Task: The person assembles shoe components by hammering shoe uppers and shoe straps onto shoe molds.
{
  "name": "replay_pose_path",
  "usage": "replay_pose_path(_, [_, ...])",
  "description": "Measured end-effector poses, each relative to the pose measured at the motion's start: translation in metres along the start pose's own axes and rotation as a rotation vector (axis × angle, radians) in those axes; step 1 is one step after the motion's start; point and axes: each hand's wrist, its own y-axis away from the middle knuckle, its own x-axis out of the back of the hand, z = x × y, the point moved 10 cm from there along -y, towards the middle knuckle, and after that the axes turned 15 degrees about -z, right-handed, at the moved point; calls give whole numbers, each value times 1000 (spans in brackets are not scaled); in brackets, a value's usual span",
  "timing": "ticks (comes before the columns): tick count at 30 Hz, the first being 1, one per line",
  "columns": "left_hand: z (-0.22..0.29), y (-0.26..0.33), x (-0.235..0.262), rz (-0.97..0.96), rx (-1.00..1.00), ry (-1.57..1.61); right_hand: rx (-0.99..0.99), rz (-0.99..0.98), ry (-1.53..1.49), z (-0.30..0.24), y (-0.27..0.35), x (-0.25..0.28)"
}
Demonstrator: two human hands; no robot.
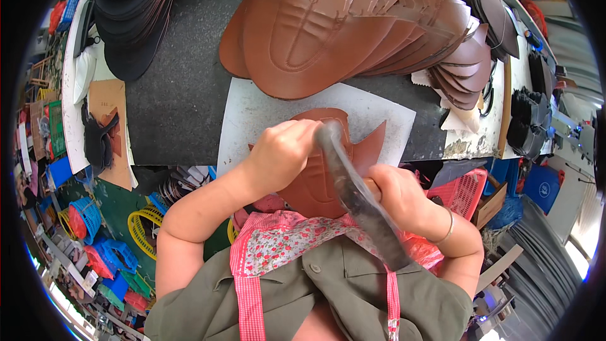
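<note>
My right hand (pixel 401 196) is wrapped round the light wooden handle of a hammer (pixel 360 199). The long dark head, smeared by motion, slants in front of a brown leather shoe upper piece (pixel 315 183). My left hand (pixel 281 155) is closed above that piece, its fingertips beside the upper end of the hammer head. Whatever the left fingers pinch is hidden. The stitched leather piece lies on a white board (pixel 243 107), its near end reaching over the table edge towards my apron (pixel 278 240).
A fanned pile of brown leather uppers (pixel 303 44) covers the far middle of the dark table mat (pixel 183 69). Black pieces (pixel 136 19) are stacked at far left, with more brown pieces (pixel 464 69) at right. A red basket (pixel 464 189) stands below the table's right side.
</note>
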Motion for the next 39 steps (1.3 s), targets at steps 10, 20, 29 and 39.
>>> replay_pose_path(10, [-56,8,-22,25,324,717,-508,172,194,9,29,46])
replay_pose_path(20, [-43,2,-14,16,224,570,392,916,-311,-44,73,112])
replay_pose_path(29, [-3,-10,-7,-27,53,41,-124,-25,30,20,19,6])
replay_pose_path(39, [-3,55,14,49,236,-27,25,99,222,-29,-117,28])
